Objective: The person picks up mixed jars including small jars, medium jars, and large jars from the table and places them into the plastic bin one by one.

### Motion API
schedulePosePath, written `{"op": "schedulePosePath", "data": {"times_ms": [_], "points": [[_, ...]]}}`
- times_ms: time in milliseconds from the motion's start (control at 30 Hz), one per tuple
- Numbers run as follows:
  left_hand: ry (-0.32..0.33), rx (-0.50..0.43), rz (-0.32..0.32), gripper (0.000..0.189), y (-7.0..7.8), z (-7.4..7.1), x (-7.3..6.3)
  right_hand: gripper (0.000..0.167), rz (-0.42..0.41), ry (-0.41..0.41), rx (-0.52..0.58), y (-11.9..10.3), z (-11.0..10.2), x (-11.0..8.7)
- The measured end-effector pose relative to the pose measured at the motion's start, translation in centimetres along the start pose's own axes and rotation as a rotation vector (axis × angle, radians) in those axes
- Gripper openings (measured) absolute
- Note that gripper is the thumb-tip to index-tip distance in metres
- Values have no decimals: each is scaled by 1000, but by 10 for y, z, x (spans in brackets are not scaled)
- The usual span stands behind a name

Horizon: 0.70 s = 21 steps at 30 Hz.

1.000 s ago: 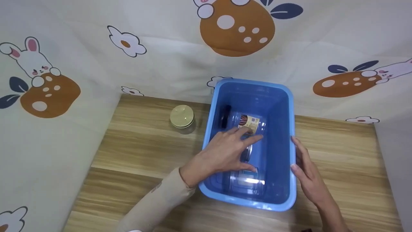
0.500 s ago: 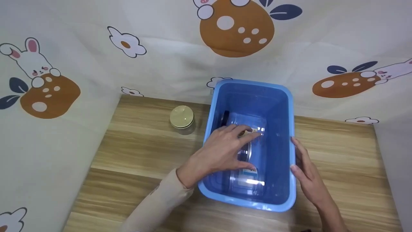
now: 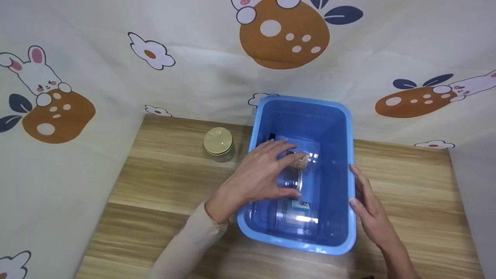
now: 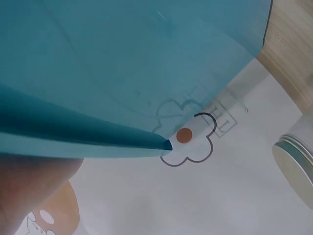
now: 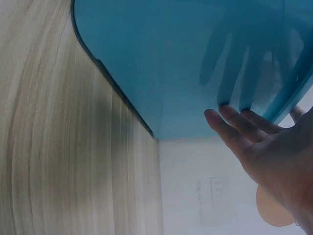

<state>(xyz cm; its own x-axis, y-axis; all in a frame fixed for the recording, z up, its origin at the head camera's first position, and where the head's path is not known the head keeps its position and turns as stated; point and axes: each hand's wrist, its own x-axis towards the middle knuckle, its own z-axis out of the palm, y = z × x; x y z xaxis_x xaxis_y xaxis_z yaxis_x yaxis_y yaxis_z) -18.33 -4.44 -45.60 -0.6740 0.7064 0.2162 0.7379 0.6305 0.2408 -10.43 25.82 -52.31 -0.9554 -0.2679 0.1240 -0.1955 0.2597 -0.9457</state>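
Observation:
A blue plastic tub [image 3: 351,128] stands on the wooden table. My left hand [image 3: 257,172] reaches over its left wall, fingers and thumb spread apart above clear containers lying inside. Close under the fingers shows a tan printed label [image 3: 301,161]. A silvery rim [image 3: 300,180] lies between thumb and forefinger, and a white-and-teal label [image 3: 300,208] nearer the front. The palm hides part of these. My right hand [image 3: 374,213] touches the tub's right side. In the right wrist view its straight fingers [image 5: 232,129] press flat on the outer wall, just under the rim.
Left of the tub stands a clear jar with a gold-coloured lid [image 3: 218,140]. Deep in the tub's left side sits a small black thing [image 3: 272,136]. A white printed sheet [image 3: 201,77] rises behind the table and along both sides.
My left hand has drawn slightly left, uncovering more of the front label. The tan label has shifted towards the front of the tub. My right hand stays at the tub's side.

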Motion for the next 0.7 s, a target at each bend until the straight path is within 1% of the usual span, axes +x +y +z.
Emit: {"op": "schedulePosePath", "data": {"times_ms": [133, 233, 333, 400, 500, 567, 633, 700], "points": [[29, -19, 4, 88, -3, 0, -1, 66, 5, 4, 11, 0, 0, 0], [40, -31, 5, 87, -5, 0, -2, 66, 7, 4, 2, 0, 0, 0], [61, -38, 17, 81, -8, 0, -3, 67, 7, 2, 10, -1, 0, 0], [96, -41, 36, 75, -10, 0, -4, 67, 21, 13, 17, -3, 1, 0], [175, -59, 69, 67, -13, -2, -6, 67, 35, 12, 30, -4, 0, 1], [223, -69, 87, 65, -15, -2, -7, 68, 44, 22, 34, -5, 1, 2], [257, -78, 96, 65, -17, -3, -7, 68, 37, 13, 31, -4, 0, 2], [272, -77, 101, 66, -19, -3, -8, 68, 36, 10, 32, -3, 0, 2]]}}
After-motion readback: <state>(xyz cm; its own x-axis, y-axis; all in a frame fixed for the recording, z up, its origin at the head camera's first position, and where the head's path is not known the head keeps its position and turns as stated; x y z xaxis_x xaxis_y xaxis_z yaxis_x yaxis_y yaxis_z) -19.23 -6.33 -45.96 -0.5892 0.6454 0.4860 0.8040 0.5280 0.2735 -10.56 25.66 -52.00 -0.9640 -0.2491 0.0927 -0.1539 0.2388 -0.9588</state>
